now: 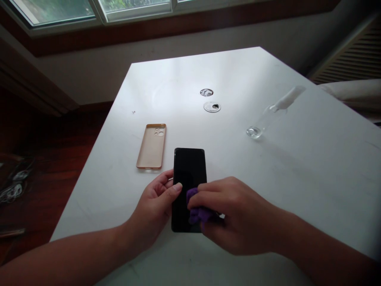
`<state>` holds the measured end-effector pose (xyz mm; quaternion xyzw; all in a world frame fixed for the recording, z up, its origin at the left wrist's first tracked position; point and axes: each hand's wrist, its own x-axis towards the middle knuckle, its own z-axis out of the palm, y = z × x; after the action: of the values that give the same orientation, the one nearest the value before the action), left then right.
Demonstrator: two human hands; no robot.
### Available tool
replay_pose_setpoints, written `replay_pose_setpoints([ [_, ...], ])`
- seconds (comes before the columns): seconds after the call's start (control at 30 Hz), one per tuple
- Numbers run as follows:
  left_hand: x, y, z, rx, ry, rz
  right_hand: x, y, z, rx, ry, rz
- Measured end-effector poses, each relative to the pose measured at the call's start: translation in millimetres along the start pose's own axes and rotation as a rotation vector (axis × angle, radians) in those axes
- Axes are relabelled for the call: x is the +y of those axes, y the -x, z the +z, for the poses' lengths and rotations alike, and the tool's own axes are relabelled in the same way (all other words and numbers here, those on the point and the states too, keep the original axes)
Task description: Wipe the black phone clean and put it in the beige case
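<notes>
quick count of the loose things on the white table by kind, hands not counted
phone: 1
phone case: 1
purple cloth: 1
clear bottle: 1
total: 4

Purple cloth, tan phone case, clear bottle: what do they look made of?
Purple cloth: soft fabric, probably microfibre; it bunches under the right hand. Tan phone case: likely matte plastic or silicone, with no glare. Clear bottle: transparent glass or plastic, unclear which, with a white top.

One phone [189, 174], one case [151, 146], one bottle [269, 113]
</notes>
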<state>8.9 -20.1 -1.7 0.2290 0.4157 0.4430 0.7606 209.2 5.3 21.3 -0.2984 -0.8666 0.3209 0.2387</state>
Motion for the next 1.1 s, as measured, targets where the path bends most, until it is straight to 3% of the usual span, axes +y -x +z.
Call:
replay_pose_setpoints([
  [0.2, 6, -3, 2.8, 0.056, 0.057, -0.016, -2, 2, -1, -0.030, -0.042, -0.077],
  [0.3, 8, -4, 1.8, 0.076, 0.058, -0.037, 2, 0, -2, 0.069, 0.000, -0.038],
  [0.47, 8, -1, -1.5, 0.067, 0.048, -0.094, 13, -3, -6, 0.303, 0.082, 0.155],
  [0.57, 8, -1, -1.4, 0.069, 0.044, -0.108, 17, -4, -6, 0.377, 0.087, 0.236],
  [0.9, 11, -5, 1.3, 0.083, 0.062, -0.106, 9, -6, -6, 0.314, -0.201, 0.366],
  [1.1, 10, -5, 1.4, 0.062, 0.074, -0.099, 9, -6, -7, 0.280, -0.228, 0.220],
])
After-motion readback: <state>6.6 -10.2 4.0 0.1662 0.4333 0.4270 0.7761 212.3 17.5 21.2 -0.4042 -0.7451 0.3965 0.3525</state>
